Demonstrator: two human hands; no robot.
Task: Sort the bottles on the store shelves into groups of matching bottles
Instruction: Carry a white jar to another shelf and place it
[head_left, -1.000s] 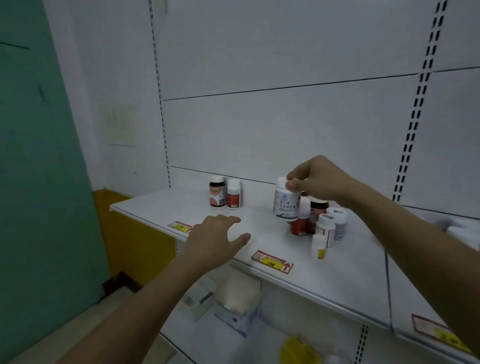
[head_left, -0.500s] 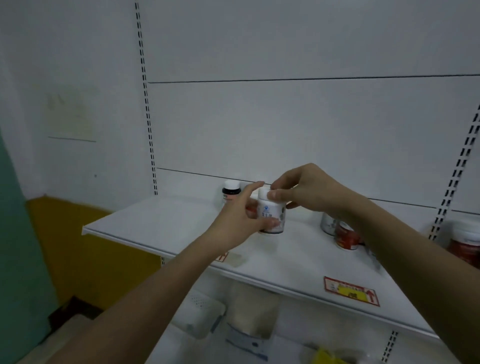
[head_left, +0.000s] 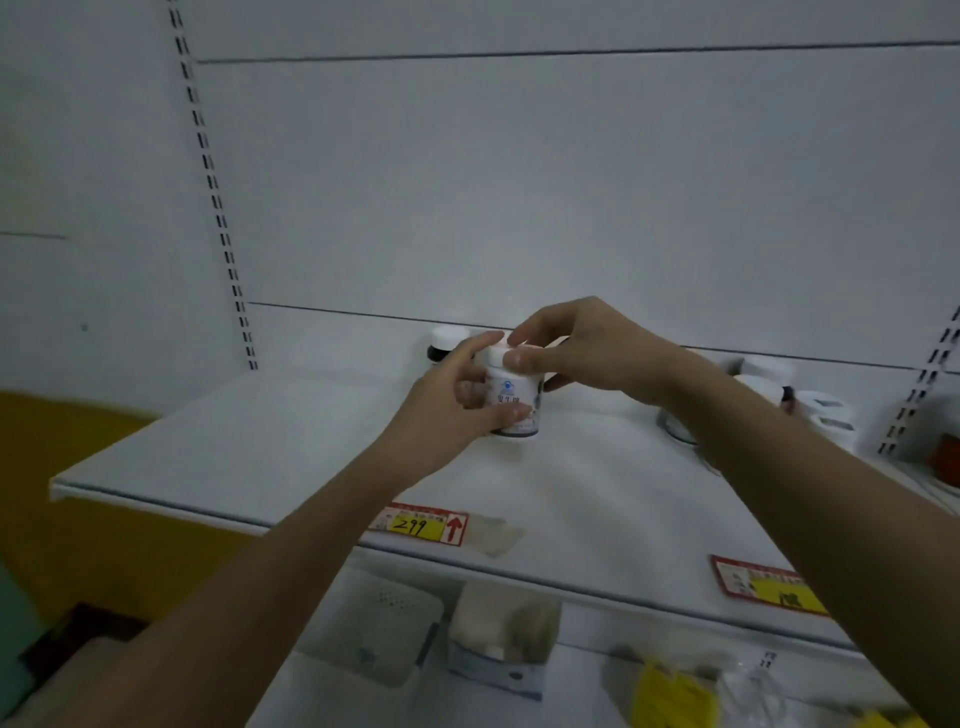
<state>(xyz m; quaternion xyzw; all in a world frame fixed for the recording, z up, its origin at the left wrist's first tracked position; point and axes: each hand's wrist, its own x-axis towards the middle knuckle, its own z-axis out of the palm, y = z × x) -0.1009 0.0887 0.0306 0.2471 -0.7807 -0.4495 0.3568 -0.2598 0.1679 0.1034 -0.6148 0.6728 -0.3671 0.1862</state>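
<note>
1. Head view, task item: a white bottle (head_left: 511, 400) with a white cap and a blue emblem on its label stands upright near the middle of the white shelf (head_left: 260, 452), toward the far side.
2. Left hand (head_left: 452, 402): fingers and thumb curl round the body of the white bottle from the left.
3. Right hand (head_left: 587, 345): thumb and forefinger pinch the cap of the same bottle from above and from the right.
4. Far left, just behind the left hand: a dark bottle (head_left: 441, 347) with a white cap, partly hidden.
5. Right side of the shelf: a cluster of white-capped bottles (head_left: 769, 376), partly hidden by the right forearm; details are blurred.
6. Near edge of the shelf: a red-and-yellow price tag (head_left: 422, 524) reading 299; a second price tag (head_left: 763, 584) lies farther right.
</note>
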